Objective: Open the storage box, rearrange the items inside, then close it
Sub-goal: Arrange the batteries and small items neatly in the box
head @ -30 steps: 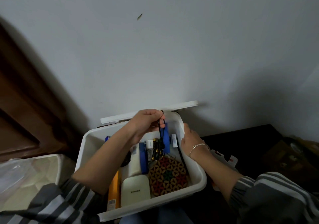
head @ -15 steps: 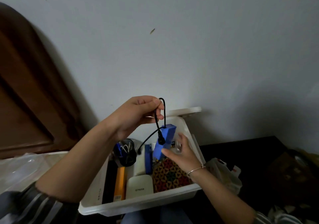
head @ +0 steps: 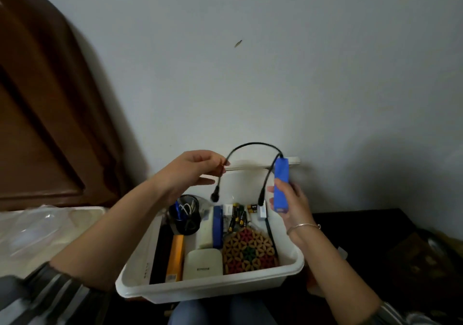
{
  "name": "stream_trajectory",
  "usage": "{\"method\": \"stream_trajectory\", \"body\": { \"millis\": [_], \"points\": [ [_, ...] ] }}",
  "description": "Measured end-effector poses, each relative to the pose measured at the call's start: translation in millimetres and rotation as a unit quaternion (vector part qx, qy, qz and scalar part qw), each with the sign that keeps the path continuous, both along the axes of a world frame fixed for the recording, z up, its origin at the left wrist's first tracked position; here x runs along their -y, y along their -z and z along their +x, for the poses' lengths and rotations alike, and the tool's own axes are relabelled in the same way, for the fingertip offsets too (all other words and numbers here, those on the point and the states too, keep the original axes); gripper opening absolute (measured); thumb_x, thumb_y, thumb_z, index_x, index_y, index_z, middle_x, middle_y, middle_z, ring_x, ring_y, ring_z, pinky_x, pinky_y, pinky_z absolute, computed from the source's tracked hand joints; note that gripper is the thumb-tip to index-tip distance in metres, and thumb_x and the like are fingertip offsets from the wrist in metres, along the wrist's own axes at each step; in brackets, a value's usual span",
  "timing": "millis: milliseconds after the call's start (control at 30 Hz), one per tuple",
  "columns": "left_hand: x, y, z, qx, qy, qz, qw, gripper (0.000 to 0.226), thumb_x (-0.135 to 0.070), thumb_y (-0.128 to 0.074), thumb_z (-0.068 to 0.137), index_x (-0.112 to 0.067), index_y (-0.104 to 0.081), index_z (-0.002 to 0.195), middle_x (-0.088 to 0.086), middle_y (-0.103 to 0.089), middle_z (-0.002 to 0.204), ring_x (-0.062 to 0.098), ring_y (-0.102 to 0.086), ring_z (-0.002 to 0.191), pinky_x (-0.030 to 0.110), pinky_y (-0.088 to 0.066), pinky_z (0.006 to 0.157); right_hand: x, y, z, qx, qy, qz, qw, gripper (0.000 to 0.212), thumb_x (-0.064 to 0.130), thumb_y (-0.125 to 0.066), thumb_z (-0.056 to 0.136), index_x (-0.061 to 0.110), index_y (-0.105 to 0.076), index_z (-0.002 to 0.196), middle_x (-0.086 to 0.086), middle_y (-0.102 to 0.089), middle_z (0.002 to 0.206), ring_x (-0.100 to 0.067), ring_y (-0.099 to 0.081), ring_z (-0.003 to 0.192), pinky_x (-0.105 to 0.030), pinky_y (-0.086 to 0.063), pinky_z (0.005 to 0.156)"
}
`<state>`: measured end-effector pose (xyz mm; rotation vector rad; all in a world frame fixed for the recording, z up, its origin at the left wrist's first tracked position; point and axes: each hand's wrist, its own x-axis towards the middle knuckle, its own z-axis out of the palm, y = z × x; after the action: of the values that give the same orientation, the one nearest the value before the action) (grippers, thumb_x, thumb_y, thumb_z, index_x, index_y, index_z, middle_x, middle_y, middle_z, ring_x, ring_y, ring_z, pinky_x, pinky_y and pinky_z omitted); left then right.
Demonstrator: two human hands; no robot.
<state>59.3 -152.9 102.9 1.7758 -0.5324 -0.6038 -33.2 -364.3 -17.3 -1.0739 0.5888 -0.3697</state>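
The white storage box sat open on the person's lap, its lid standing behind it against the grey wall. Above the box, the right hand held a blue battery pack upright, its grip clamped around the lower half of the pack. Two black leads left the top of the pack. One arched over to the left hand, whose grip was pinched shut on this black cable between thumb and fingertips, so that its round plug dangled below the hand. The other lead hung down beside the pack, ending just above the box contents.

Inside the box, a patterned woven mat lay at the front right, touching a white device to its left. Next came an orange packet and a black box along the left wall. Behind them stood a dark cup holding pens and wires, a blue-edged case, and loose AA batteries near the back. A silver bracelet circled the right wrist. A clear plastic bag lay to the left of the box.
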Motion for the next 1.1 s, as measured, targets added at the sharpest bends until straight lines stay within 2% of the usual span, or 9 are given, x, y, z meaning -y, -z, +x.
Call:
{"method": "stream_trajectory", "body": {
  "millis": [100, 167, 333, 433, 633, 767, 867, 967, 1100],
  "points": [
    [13.6, 38.9, 0.9, 0.03, -0.024, 0.059, 0.998, 0.021, -0.02, -0.05, 0.1, -0.011, -0.069, 0.102, -0.016, -0.067, 0.109, 0.006, -0.058, 0.106, 0.028, -0.046, 0.092, 24.4, -10.8, 9.9, -0.007, 0.032, 0.12, 0.992, 0.036, 0.037, -0.066, 0.081, 0.015, -0.061, 0.109, -0.007, -0.067, 0.083, -0.015, -0.056, 0.06, -0.023, -0.05, 0.054],
    [24.6, 68.8, 2.2, 0.032, -0.026, 0.091, 0.995, 0.02, -0.018, -0.05, 0.1, -0.009, -0.067, 0.103, -0.017, -0.064, 0.108, 0.007, -0.057, 0.105, 0.025, -0.043, 0.088, 37.0, -12.0, 16.7, -0.017, 0.057, 0.113, 0.992, 0.028, 0.038, -0.064, 0.083, 0.018, -0.061, 0.102, -0.007, -0.063, 0.086, -0.013, -0.055, 0.062, -0.019, -0.049, 0.05],
    [60.6, 154.2, 4.2, 0.06, 0.045, 0.227, 0.971, 0.024, -0.017, -0.052, 0.098, -0.006, -0.061, 0.117, 0.008, -0.062, 0.114, 0.021, -0.058, 0.097, 0.027, -0.045, 0.078, 44.5, -1.5, 35.3, -0.046, 0.12, 0.083, 0.988, 0.017, 0.036, -0.065, 0.083, 0.021, -0.058, 0.084, -0.006, -0.058, 0.076, -0.013, -0.054, 0.059, -0.023, -0.047, 0.054],
    [86.3, 195.3, 7.3, 0.073, 0.071, 0.261, 0.96, 0.028, -0.022, -0.055, 0.096, -0.006, -0.053, 0.119, 0.01, -0.055, 0.109, 0.02, -0.052, 0.094, 0.032, -0.045, 0.081, 41.3, 11.7, 48.7, -0.052, 0.168, 0.072, 0.982, 0.016, 0.034, -0.066, 0.083, 0.019, -0.06, 0.086, -0.01, -0.059, 0.084, -0.013, -0.055, 0.063, -0.023, -0.047, 0.055],
    [139.2, 245.0, 14.0, 0.043, 0.003, 0.232, 0.972, 0.057, -0.036, -0.057, 0.093, -0.013, -0.035, 0.14, 0.011, -0.042, 0.139, 0.026, -0.046, 0.124, 0.031, -0.037, 0.1, 38.0, 42.2, 65.7, -0.064, 0.279, 0.055, 0.957, 0.044, 0.037, -0.069, 0.08, 0.008, -0.061, 0.112, -0.01, -0.059, 0.093, -0.019, -0.057, 0.071, -0.025, -0.047, 0.055],
    [160.6, 262.2, 16.0, 0.04, -0.041, 0.234, 0.971, 0.057, -0.03, -0.058, 0.091, -0.013, -0.034, 0.139, 0.011, -0.041, 0.137, 0.029, -0.052, 0.117, 0.034, -0.045, 0.092, 40.6, 52.5, 70.8, -0.086, 0.309, 0.002, 0.947, 0.05, 0.038, -0.07, 0.078, 0.009, -0.057, 0.117, -0.005, -0.061, 0.09, -0.015, -0.059, 0.067, -0.016, -0.049, 0.046],
    [164.3, 264.6, 16.9, 0.08, -0.064, 0.258, 0.961, 0.04, -0.019, -0.052, 0.092, -0.013, -0.04, 0.13, 0.01, -0.052, 0.125, 0.028, -0.059, 0.103, 0.035, -0.049, 0.077, 40.5, 54.8, 73.0, -0.099, 0.291, -0.016, 0.952, 0.055, 0.039, -0.071, 0.076, 0.013, -0.054, 0.122, -0.001, -0.061, 0.097, -0.013, -0.061, 0.076, -0.023, -0.053, 0.058],
    [158.5, 250.3, 22.6, 0.096, -0.077, 0.254, 0.959, 0.02, -0.017, -0.051, 0.095, -0.011, -0.046, 0.114, 0.01, -0.064, 0.106, 0.025, -0.062, 0.092, 0.034, -0.048, 0.073, 45.9, 54.7, 73.5, -0.115, 0.299, 0.001, 0.947, 0.053, 0.037, -0.07, 0.079, 0.01, -0.054, 0.121, -0.006, -0.061, 0.099, -0.014, -0.059, 0.071, -0.021, -0.051, 0.052],
    [112.0, 216.1, 43.8, 0.035, -0.077, 0.196, 0.977, 0.015, -0.023, -0.053, 0.095, -0.015, -0.044, 0.104, 0.008, -0.061, 0.093, 0.023, -0.063, 0.078, 0.03, -0.049, 0.064, 45.3, 53.0, 74.3, -0.124, 0.295, 0.009, 0.947, 0.055, 0.036, -0.068, 0.081, 0.006, -0.051, 0.123, -0.011, -0.06, 0.102, -0.02, -0.059, 0.074, -0.027, -0.049, 0.059]
  ]
}}
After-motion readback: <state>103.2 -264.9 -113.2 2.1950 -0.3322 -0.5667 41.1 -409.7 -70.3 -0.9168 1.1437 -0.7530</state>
